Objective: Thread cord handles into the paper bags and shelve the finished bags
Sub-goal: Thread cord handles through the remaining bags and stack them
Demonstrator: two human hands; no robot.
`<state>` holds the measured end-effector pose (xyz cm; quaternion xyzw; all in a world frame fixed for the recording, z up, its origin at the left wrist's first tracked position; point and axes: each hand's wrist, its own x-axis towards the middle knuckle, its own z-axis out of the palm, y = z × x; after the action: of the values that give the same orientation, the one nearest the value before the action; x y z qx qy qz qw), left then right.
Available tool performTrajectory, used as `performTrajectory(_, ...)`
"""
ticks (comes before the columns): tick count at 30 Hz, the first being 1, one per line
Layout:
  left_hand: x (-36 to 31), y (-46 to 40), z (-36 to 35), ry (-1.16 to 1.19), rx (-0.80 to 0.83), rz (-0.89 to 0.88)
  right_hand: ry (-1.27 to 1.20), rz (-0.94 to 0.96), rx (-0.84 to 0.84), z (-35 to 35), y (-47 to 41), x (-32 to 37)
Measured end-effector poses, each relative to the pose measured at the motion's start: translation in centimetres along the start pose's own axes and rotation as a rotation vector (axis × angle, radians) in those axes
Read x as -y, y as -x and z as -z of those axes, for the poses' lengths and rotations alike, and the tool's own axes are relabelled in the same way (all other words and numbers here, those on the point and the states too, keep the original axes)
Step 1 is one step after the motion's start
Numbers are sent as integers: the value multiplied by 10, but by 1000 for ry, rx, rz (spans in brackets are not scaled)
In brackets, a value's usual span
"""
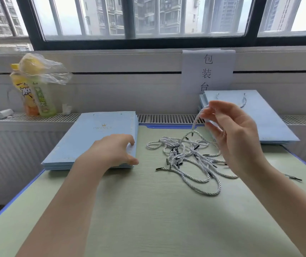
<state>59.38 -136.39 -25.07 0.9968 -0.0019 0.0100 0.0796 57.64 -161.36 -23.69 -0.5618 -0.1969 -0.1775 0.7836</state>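
Head view: the right hand [230, 130] lifts 1 cord [196, 120] by a fingertip pinch above the tangled cord pile [191, 156], its long axis hanging down and left. The left hand [115, 151] curls its fingers on the near right corner of the unthreaded bag stack [92, 138], left of the cords. That hand is nearer the bags. Finished bags [256, 115] lie far right.

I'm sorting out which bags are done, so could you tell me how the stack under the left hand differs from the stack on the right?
The left stack shows empty punched holes and no handles; the right stack has a cord handle threaded through its top bag. The left hand grips the left stack's corner; the right stack lies untouched. Both are flat light-blue paper bags.
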Motion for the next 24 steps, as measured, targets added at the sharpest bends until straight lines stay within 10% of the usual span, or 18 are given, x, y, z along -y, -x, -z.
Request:
performTrajectory(7,-2,-4,-1,-45,-41,-14,305,141,164,-2,3,-1)
performTrajectory(14,-17,-1,5,-119,-511,-191,525,203,60,2,4,-11)
performTrajectory(20,-69,24,-14,-131,-856,-651,-179,-347,-128,7,-8,-2)
performTrajectory(24,-106,47,-29,-94,-848,-773,14,-661,-118,14,-8,-8)
